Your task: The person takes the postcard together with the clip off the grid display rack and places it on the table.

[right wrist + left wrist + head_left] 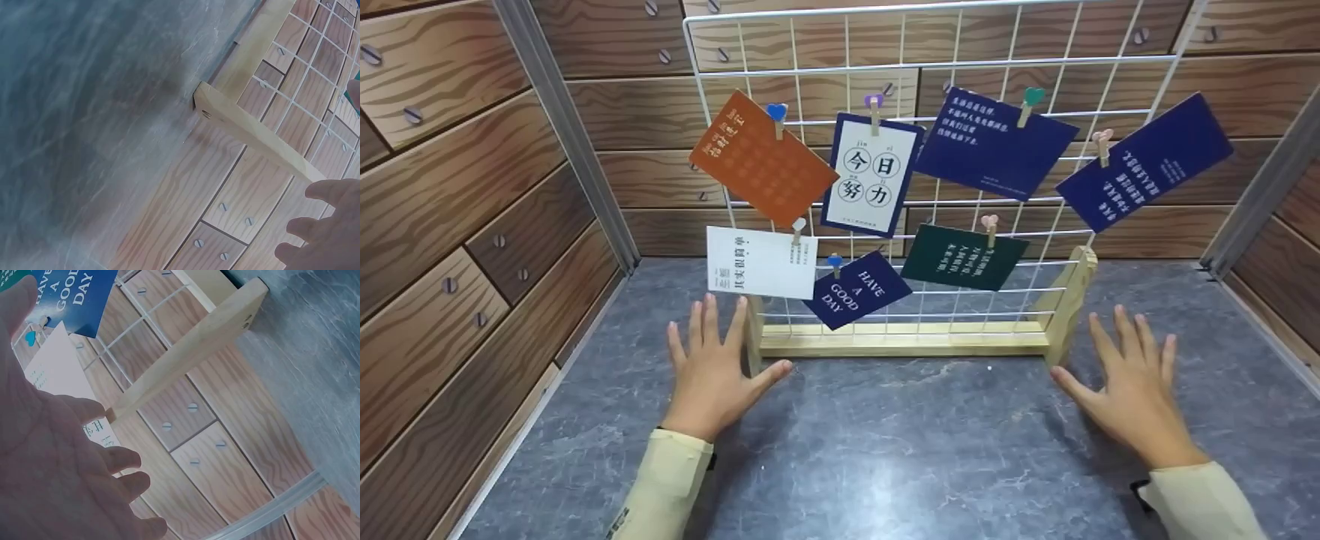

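Note:
A white wire grid stands upright in a pale wooden base. Cards hang from it on small clothespins with heart tops: an orange card, a white card with a blue border, navy cards, a plain white card and a dark green card. My left hand is spread with straight fingers by the base's left end, holding nothing. Spread likewise, my right hand is near the right wooden foot. In the left wrist view, the left palm shows bare.
The grey marbled tabletop lies beneath both hands. Wood-patterned panels with printed screws enclose the back and sides, with metal corner strips between them.

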The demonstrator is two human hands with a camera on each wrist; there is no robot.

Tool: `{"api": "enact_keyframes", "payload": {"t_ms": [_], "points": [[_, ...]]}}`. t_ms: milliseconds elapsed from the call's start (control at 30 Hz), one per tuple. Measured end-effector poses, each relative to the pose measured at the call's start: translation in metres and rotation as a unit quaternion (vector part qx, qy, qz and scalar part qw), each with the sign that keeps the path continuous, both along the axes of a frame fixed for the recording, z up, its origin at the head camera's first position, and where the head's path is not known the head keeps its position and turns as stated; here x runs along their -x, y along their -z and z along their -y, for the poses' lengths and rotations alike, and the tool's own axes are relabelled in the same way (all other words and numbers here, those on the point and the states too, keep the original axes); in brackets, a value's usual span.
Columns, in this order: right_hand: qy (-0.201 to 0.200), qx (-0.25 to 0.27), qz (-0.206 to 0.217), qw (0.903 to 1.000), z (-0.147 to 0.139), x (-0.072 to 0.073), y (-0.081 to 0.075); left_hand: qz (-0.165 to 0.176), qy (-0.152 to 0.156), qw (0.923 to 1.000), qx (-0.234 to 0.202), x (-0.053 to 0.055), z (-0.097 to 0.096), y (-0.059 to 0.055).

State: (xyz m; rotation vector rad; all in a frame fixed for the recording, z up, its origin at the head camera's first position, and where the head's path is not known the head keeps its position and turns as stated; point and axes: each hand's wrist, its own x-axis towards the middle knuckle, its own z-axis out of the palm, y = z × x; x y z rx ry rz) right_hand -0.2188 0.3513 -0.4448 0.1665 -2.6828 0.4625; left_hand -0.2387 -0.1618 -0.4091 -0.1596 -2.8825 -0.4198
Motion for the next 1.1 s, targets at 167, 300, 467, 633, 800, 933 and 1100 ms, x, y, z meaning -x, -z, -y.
{"api": "enact_keyframes", "payload": {"t_ms": [167, 300, 467, 633, 800, 933, 1100], "points": [[-0.003, 0.006, -0.007, 1.0, 0.004, 0.004, -0.001, -0.006, 0.009, 0.9999, -0.009, 0.001, -0.002, -0.004], [-0.006, 0.012, -0.01, 0.9999, 0.006, 0.006, -0.003, -0.02, 0.009, 0.9995, -0.022, 0.001, -0.002, -0.011], [-0.013, 0.022, -0.017, 0.9995, 0.008, 0.006, -0.006, -0.047, 0.01, 0.998, -0.04, 0.0, -0.003, -0.019], [-0.028, 0.035, -0.016, 0.9989, 0.012, 0.008, -0.012, -0.062, 0.025, 0.9962, -0.056, 0.0, -0.01, -0.025], [-0.037, 0.062, -0.018, 0.9972, 0.017, 0.009, -0.016, -0.088, 0.038, 0.9932, -0.066, 0.001, -0.017, -0.029], [-0.04, 0.075, -0.023, 0.9961, 0.02, 0.012, -0.018, -0.099, 0.052, 0.9902, -0.083, 0.002, -0.021, -0.031], [-0.042, 0.094, -0.052, 0.9933, 0.024, 0.015, -0.021, -0.115, 0.069, 0.9854, -0.104, 0.004, -0.025, -0.035]]}}
